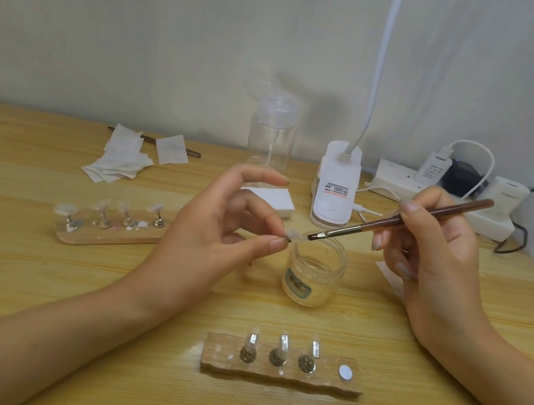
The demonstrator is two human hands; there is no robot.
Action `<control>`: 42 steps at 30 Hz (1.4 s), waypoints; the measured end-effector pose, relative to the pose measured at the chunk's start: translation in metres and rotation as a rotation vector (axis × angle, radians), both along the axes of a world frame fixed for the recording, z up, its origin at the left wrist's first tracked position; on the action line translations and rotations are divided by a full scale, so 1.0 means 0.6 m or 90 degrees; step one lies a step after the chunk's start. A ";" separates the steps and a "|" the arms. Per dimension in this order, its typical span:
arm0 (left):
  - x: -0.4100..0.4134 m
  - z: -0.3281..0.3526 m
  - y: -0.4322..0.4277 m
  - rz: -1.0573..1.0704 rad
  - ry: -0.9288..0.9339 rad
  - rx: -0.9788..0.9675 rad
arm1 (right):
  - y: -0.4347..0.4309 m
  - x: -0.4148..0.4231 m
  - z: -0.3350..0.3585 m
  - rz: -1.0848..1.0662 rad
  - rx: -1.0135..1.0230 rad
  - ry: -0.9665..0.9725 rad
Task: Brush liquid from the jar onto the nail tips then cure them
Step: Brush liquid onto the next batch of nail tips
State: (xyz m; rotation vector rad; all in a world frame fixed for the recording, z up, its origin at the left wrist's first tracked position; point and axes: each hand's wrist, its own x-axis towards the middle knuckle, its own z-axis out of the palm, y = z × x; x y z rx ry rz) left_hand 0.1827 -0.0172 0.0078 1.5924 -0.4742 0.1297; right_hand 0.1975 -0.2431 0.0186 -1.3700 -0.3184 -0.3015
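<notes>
A far stand [108, 235] of nail tips is left on the counter [9, 250], beside the left hand [216, 229]. One clear nail tip [293, 235] is pinched by that hand and held over the open jar [313, 278], likely so drips are caught. A little clear liquid [316, 266] is seen in the jar. The brush [405, 219] is gripped like a pencil by the right hand [440, 263], its hairs touching the tip. Three more tips are kept on a near stand [281, 376], below both hands.
</notes>
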 end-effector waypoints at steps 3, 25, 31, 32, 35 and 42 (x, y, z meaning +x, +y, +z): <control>-0.001 0.004 0.000 -0.004 0.014 -0.043 | -0.002 0.000 0.000 0.005 0.006 -0.012; -0.001 0.004 0.005 0.015 -0.010 -0.028 | 0.001 0.000 0.002 -0.017 0.014 -0.011; -0.006 0.006 0.001 0.015 -0.037 0.007 | 0.002 -0.001 0.004 0.008 0.021 0.002; -0.006 0.006 0.002 0.020 -0.040 0.015 | 0.002 -0.001 0.004 0.011 0.022 0.004; -0.004 0.004 0.002 0.039 -0.038 0.034 | 0.003 -0.002 0.005 0.026 0.024 0.008; -0.002 0.001 0.002 0.061 -0.040 0.058 | 0.009 -0.004 0.006 0.079 -0.011 -0.012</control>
